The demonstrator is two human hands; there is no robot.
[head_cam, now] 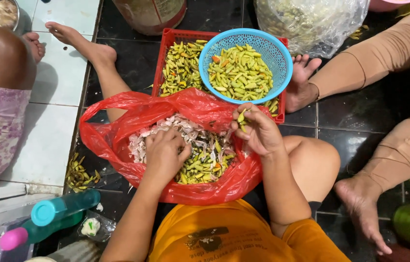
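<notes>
Over the red plastic bag point(117, 140) on the dark tiled floor point(360, 116), two bare hands are busy with small green chilies. This bag is the thing to find everything else by.

Inside the bag lies a heap of green chilies point(200, 167) mixed with pale, papery peels point(166, 127). The left hand point(165, 154) is down in the heap with its fingers curled in, pressing on the chilies; I cannot tell if it grips one. The right hand point(258, 130) is at the far rim of the bag, closed on a few green chilies point(241, 118) pinched between thumb and fingertips.

Just past the bag sits a red crate point(166, 58) full of chilies, and a blue basket point(282, 53) of more chilies rests on top of it. Left of the bag, a little pile of stems point(80, 173) lies on the floor. Beyond the crate is a clear bag point(311, 19). Nearer than the bag, at its left, are a teal bottle point(64, 206) and a bottle with a pink cap point(16, 237).

The chilies look very light, smooth and a bit slippery. They seem firm but could snap or squash if squeezed hard. A soft pinch around the middle or by the stem end looks best. The bag looks thin and floppy, so it would sag if lifted by one edge.
</notes>
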